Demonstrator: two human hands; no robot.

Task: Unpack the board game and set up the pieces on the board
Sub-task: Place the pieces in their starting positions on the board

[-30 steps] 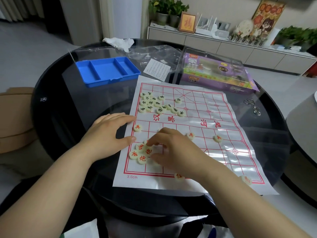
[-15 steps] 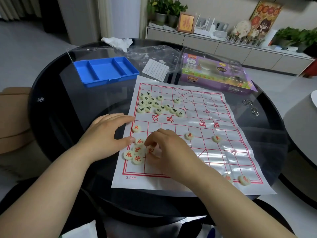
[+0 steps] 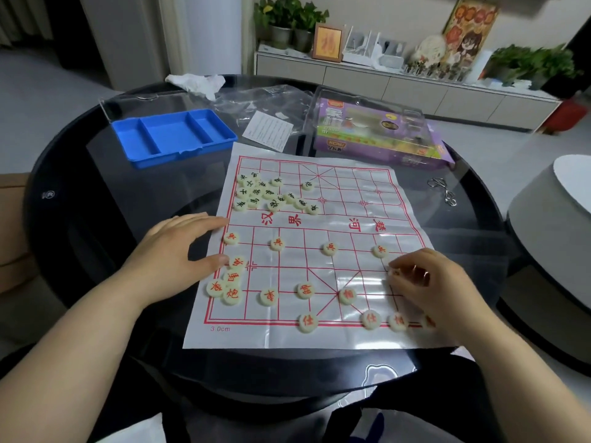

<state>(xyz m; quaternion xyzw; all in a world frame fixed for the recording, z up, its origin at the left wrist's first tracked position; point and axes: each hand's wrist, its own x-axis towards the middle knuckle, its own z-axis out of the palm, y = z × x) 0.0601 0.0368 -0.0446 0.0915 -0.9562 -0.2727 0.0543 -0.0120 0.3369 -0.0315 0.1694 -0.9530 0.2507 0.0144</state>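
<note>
A sideboard with potted plants is glimpsed behind a round dark glass worktop (image 3: 96, 219). At its middle, a white plastic board sheet printed with a red grid (image 3: 351, 273) is laid flat, and everything is placed from that sheet. On its far left corner, cream discs with black characters (image 3: 271, 193) are heaped in a huddle. Across its near half, cream discs with red characters (image 3: 276, 243) are spread: four set in a row, a tight clump at the near left corner, more along the near edge.

The left hand (image 3: 172, 254) is laid flat on the sheet's left edge, fingers straight, thumb tip just beside the clump. The right hand (image 3: 428, 289) is curled over the sheet's right side, and a small cream disc (image 3: 395, 272) is pinched at its fingertips.

Beyond the sheet's far left corner a blue plastic three-compartment tray (image 3: 172, 135) is parked. Beyond its far right corner a purple game box under a clear lid (image 3: 377, 132) is seen.
</note>
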